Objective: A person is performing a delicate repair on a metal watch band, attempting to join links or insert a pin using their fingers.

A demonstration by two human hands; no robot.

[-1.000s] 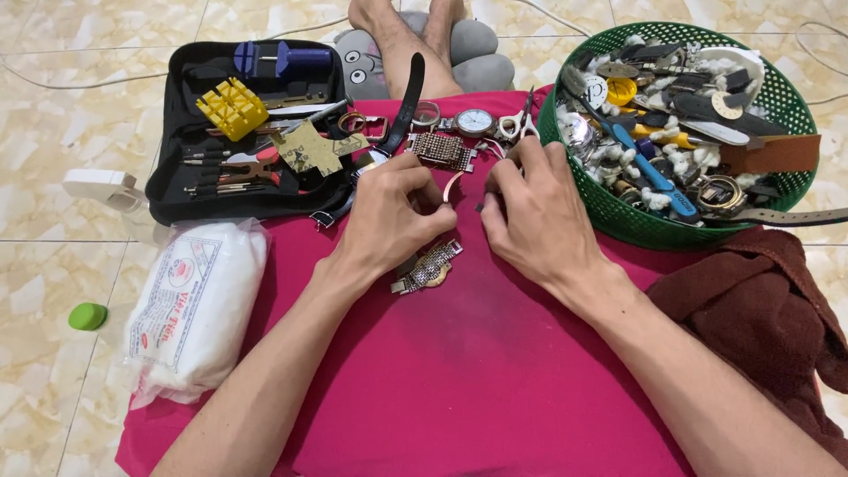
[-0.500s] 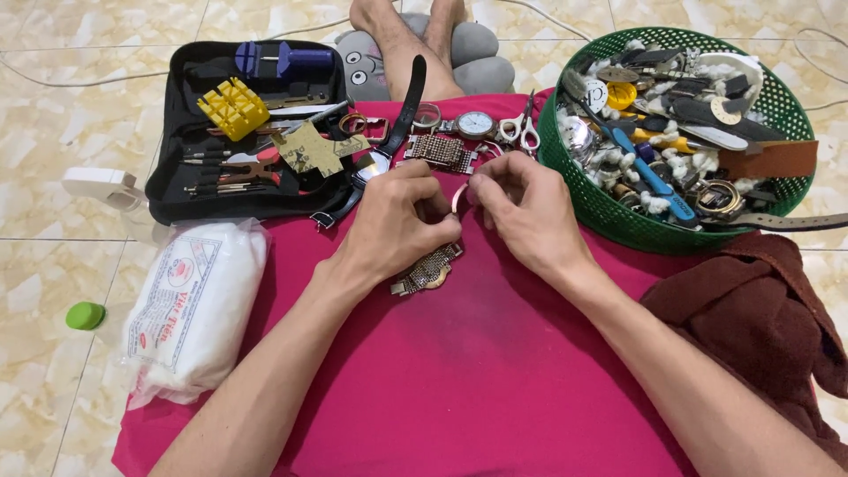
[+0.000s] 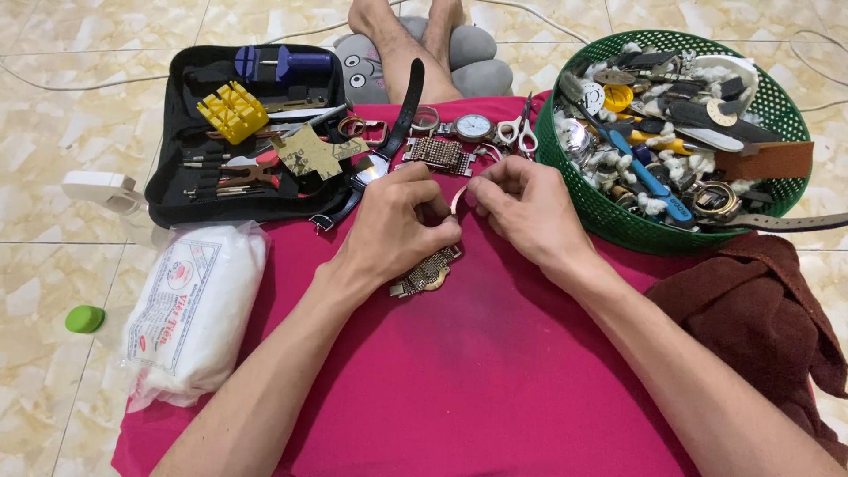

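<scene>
Hands (image 3: pixel 402 225) closer together than before, perhaps on ring (image 3: pixel 457 196).

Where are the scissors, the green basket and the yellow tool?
scissors (image 3: pixel 517 132), head view, on the white handles.
green basket (image 3: pixel 618 231), head view, on its front wall.
yellow tool (image 3: pixel 232 111), head view, on its top face.

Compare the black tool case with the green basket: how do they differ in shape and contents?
The black tool case is flat and rectangular, lying open with tools in rows; the green basket is round, deep and perforated, heaped with loose watches and straps. The case sits on the tiles, the basket partly on the pink cloth. Both are open-topped.
</scene>
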